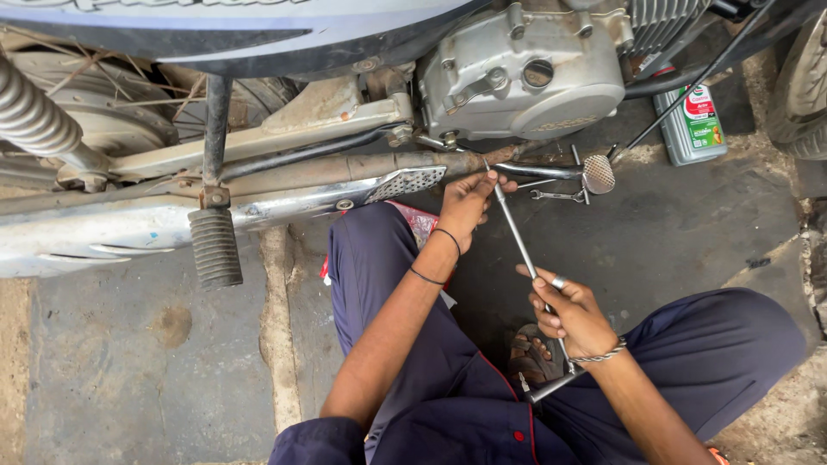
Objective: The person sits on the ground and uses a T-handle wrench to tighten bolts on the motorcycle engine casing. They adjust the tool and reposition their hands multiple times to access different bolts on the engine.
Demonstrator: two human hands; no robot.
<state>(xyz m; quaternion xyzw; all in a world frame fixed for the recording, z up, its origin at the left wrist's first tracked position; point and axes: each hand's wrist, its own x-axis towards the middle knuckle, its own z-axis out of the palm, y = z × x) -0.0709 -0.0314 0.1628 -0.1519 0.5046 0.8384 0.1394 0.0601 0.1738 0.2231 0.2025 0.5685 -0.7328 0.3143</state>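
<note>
The person squats on the paved floor [129, 362] beside a motorcycle, working low on its underside. The left hand [469, 205] is up at the engine, fingers pinched closed around the top of a long T-handle wrench [525, 258], steadying its tip where it meets the rusty exhaust pipe [405, 164] just under the silver engine case [525, 77]. The right hand [573, 314] is wrapped shut around the lower shaft, close to the crossbar at the person's knee.

Judging by that hold, the trick here is alignment: the shaft wants to run straight into the fastener, the upper fingers only guiding while the lower hand supplies the twist. If it leans, the socket looks likely to slip off. The tip itself is hidden behind the fingers, so whether it is seated cannot be told.

A small spanner [558, 196] lies on the floor just beyond the left hand, near the brake pedal [599, 174]. The ribbed footpeg [215, 248] hangs well to the left.

On packaging: one grey rectangular oil bottle [689, 129] stands at the upper right behind the engine, its label green and red with a white patch. Under the left forearm, a red patterned wrapper [422, 222] peeks out beside the trouser leg.
</note>
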